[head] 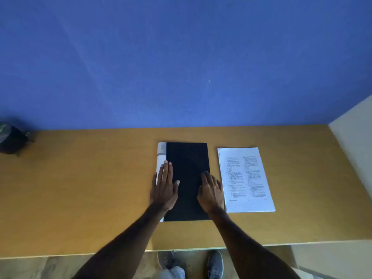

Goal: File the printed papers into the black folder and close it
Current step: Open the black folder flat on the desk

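Observation:
The black folder (pixel 187 160) lies closed and flat on the wooden table (pixel 90 188), its white spine strip along the left edge. My left hand (pixel 164 188) rests flat on the folder's left side, fingers spread and overlapping the spine. My right hand (pixel 211 193) lies flat on the folder's right edge, fingers apart. A stack of printed papers (pixel 245 180) sits on the table just right of the folder, text side up, close beside my right hand.
A dark bag-like object (pixel 12 140) sits at the table's far left, against the blue wall (pixel 181 57). A pale wall (pixel 358 137) borders the table on the right. My shoes (pixel 215 263) show below the table's front edge.

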### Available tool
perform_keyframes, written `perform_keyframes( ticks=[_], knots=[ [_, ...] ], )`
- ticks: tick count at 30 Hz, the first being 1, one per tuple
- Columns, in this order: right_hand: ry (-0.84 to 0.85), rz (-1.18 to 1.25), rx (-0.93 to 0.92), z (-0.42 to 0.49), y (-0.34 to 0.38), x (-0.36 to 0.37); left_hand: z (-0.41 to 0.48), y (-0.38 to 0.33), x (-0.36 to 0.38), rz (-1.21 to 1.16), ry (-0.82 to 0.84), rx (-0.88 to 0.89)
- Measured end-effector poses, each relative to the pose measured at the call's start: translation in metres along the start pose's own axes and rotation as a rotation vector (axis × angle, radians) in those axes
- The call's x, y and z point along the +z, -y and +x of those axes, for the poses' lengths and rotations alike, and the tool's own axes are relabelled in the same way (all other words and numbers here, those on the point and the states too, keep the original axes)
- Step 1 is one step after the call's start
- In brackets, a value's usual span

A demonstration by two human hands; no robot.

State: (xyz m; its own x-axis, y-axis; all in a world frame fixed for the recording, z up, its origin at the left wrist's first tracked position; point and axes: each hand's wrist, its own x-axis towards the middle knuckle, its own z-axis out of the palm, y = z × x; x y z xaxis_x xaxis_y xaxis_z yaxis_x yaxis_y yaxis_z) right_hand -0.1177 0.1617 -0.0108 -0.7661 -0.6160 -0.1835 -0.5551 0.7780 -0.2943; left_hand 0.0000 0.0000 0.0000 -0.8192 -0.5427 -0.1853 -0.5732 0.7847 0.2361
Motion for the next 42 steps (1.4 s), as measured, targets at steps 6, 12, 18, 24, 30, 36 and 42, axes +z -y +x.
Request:
perform_keyframes(
  ticks=[6,12,18,24,30,36,42],
  knots=[
    [0.005,0.149,0.349,-0.004,0.006,0.0,-0.002,0.012,0.001,-0.104,0.085,-0.214],
    [0.07,0.264,0.537,0.002,0.009,0.007,-0.009,0.021,-0.005,-0.203,0.094,-0.317],
    [0.089,0.384,0.633,0.012,0.007,0.006,-0.008,0.02,-0.004,-0.31,0.073,-0.353],
    [0.054,0.545,0.701,0.023,-0.003,-0.009,-0.008,0.021,-0.003,-0.331,0.092,-0.349],
    [0.005,0.709,0.68,0.023,0.004,-0.029,-0.007,0.016,-0.006,-0.309,0.153,-0.367],
    [-0.051,0.727,0.578,0.016,0.024,-0.061,-0.007,0.004,-0.023,-0.371,0.055,-0.31],
    [-0.159,0.979,0.412,0.011,0.055,-0.09,0.002,-0.016,-0.078,-0.526,-0.106,-0.107]
  ],
)
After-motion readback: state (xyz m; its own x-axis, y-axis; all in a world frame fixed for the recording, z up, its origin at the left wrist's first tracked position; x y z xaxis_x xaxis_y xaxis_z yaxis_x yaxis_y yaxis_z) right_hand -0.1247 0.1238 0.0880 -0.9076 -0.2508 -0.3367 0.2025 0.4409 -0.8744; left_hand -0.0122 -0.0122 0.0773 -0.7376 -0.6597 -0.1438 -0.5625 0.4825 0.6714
